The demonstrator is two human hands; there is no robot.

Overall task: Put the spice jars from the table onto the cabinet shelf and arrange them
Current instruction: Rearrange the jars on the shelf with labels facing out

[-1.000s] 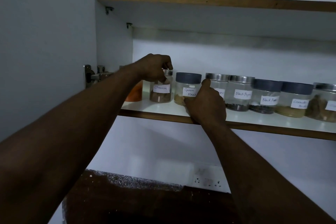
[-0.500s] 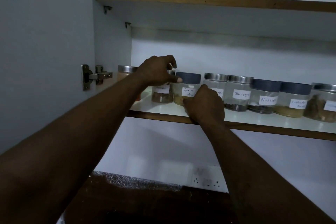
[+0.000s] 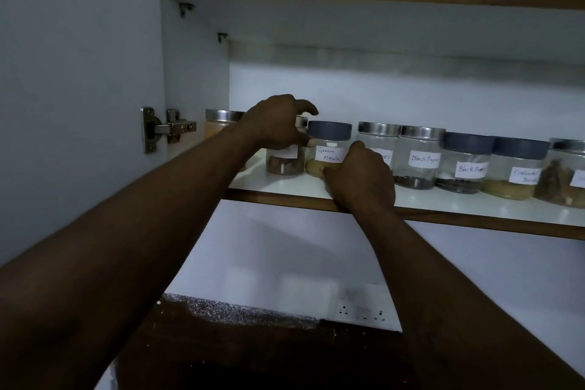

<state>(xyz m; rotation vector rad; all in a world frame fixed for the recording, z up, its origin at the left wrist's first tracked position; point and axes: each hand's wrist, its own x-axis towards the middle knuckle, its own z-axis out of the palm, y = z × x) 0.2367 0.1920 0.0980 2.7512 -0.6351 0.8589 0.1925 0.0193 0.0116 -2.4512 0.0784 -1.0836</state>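
Garam Masala jar point(image 3: 327, 155) on shelf point(image 3: 443, 199), between brown-spice jar point(image 3: 285, 165) and steel-lidded jar point(image 3: 378, 139) | right hand point(image 3: 361, 180) curled round its base, gripping | left hand point(image 3: 278, 123) arched over brown-spice jar, hold not discernible | risk: toppling neighbours or edging one off shelf front — from sideways shove in tight row

The left hand point(image 3: 278, 123) is leaving the top of the cinnamon jar point(image 3: 285, 166) and sliding right — its thumb point(image 3: 309, 143) is now touching the garam masala jar point(image 3: 329, 131) just under the lid, while its fingers point(image 3: 305, 104) are arching loosely above that lid. The hand is now hiding most of the cinnamon label, and the forearm is dropping away from the orange-powder jar point(image 3: 221, 119) at the far left — its silver lid is showing.
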